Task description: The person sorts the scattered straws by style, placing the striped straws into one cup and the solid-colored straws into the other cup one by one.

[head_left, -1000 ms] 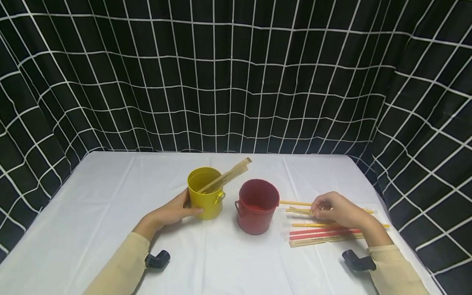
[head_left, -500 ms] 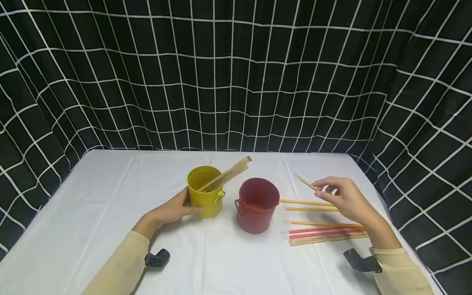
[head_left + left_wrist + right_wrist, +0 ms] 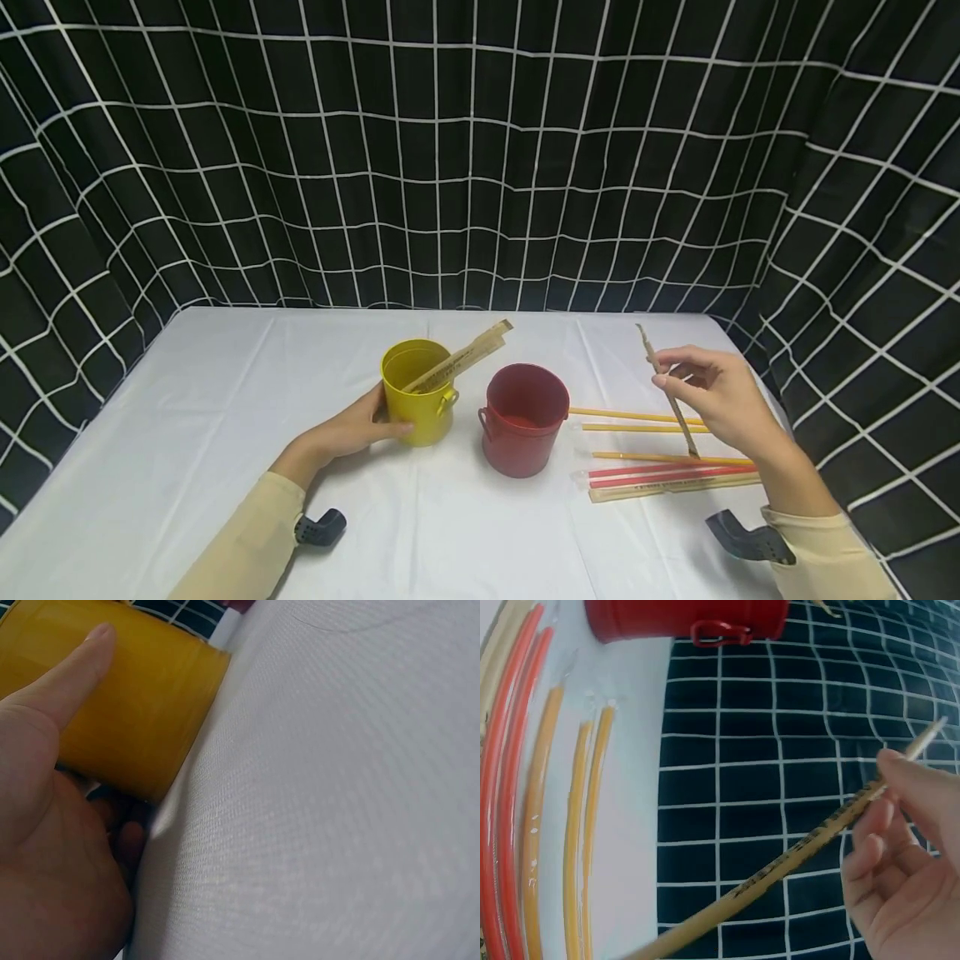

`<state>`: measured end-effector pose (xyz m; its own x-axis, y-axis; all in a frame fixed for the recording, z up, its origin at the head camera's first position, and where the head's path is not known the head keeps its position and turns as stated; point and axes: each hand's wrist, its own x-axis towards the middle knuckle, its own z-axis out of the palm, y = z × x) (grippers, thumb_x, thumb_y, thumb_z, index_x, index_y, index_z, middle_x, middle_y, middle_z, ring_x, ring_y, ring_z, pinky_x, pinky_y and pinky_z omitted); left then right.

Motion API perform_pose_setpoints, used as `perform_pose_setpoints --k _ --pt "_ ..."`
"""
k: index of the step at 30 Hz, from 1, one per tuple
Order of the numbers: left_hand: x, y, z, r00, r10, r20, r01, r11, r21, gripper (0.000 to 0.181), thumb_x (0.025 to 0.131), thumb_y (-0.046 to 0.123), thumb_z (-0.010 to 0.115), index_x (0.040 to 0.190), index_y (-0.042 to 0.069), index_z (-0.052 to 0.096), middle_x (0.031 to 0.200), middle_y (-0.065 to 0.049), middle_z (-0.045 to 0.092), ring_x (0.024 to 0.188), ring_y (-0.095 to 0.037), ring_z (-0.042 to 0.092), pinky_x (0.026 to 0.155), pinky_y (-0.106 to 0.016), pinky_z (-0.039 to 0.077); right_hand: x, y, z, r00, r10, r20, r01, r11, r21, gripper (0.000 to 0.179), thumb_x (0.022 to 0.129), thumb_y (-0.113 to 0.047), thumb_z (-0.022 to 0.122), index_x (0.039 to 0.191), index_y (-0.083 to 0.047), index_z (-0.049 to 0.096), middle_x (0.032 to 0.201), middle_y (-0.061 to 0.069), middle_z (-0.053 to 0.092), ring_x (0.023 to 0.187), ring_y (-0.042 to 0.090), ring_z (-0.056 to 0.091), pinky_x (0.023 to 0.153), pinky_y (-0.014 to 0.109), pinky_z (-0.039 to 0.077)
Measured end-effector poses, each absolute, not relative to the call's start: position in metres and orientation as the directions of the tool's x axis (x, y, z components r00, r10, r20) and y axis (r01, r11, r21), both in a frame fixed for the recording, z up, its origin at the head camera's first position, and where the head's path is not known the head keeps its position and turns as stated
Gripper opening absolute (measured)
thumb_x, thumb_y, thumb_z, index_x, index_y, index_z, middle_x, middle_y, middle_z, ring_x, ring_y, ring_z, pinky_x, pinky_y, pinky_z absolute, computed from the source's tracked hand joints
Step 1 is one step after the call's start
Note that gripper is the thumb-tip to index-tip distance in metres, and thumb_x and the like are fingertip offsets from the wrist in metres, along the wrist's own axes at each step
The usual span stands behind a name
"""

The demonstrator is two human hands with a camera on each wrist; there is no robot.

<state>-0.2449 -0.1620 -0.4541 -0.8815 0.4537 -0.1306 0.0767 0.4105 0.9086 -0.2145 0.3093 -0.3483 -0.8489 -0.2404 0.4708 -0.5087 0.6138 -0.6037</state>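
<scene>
My left hand (image 3: 351,430) grips the side of a small yellow bucket (image 3: 426,421), thumb on the near wall in the left wrist view. Two brown paper-wrapped sticks (image 3: 461,363) lean out over the bucket's rim. On the right, my right hand (image 3: 726,398) pinches a slim brown paper-wrapped stick (image 3: 780,868) between thumb and fingers, raised above the table. Dark print runs along its wrapper; the contents are hidden. Below lie yellow straws (image 3: 633,427), red straws (image 3: 637,478) and another brown paper-wrapped stick (image 3: 622,494).
A red bucket (image 3: 517,454) with small side loops stands between my hands, its inside bare as far as I see. The white-covered table (image 3: 420,542) ends at a dark curtain (image 3: 450,150) with a white grid. Black wrist devices (image 3: 321,528) sit on both sleeves.
My right hand has lifted the brown paper-wrapped stick from among the straws and moved slightly right. The stick has swung from lying flat to steeply tilted. My left hand stays on the yellow bucket.
</scene>
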Motion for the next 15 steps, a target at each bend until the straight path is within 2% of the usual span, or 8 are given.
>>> perform_pose_setpoints --k 2,4,9,15 --pt "-0.2455 -0.1618 -0.4544 -0.88 0.457 -0.13 0.077 0.407 0.91 0.104 0.092 0.04 0.073 0.164 0.019 0.003 0.173 -0.008 0.007 0.16 -0.032 0.002 0.128 -0.059 0.0 -0.2131 0.3111 -0.347 -0.851 -0.221 0.477 -0.51 0.567 -0.647 0.025 0.087 0.007 0.072 0.112 0.005 0.071 0.092 -0.023 0.069 0.079 -0.005 0.063 0.069 0.009 0.052" --pt "-0.2461 -0.1622 -0.4542 -0.878 0.461 -0.124 0.083 0.404 0.911 0.103 0.092 0.039 0.074 0.164 0.019 0.003 0.173 -0.008 0.008 0.16 -0.032 0.003 0.128 -0.059 0.0 -0.212 0.3121 -0.3445 -0.858 -0.206 0.471 -0.506 0.504 -0.7 0.025 0.089 0.007 0.07 0.113 0.002 0.071 0.096 -0.025 0.069 0.081 -0.004 0.064 0.072 0.009 0.052" --pt "-0.2472 -0.1628 -0.4529 -0.876 0.47 -0.108 0.097 0.39 0.916 0.102 0.092 0.036 0.073 0.164 0.018 0.004 0.173 -0.009 0.009 0.16 -0.032 0.003 0.129 -0.059 0.0 -0.2113 0.3127 -0.3398 -0.877 -0.188 0.442 -0.479 0.267 -0.836 0.028 0.092 0.01 0.064 0.111 -0.008 0.074 0.1 -0.014 0.073 0.084 0.003 0.063 0.071 0.014 0.051" --pt "-0.246 -0.1613 -0.4537 -0.866 0.487 -0.115 0.085 0.37 0.925 0.101 0.093 0.036 0.072 0.164 0.019 0.001 0.173 -0.007 0.007 0.16 -0.032 0.002 0.129 -0.06 0.0 -0.2099 0.3111 -0.34 -0.876 -0.186 0.446 -0.462 0.054 -0.885 0.03 0.093 0.016 0.057 0.108 -0.005 0.073 0.095 -0.005 0.07 0.076 0.008 0.058 0.069 0.02 0.049"
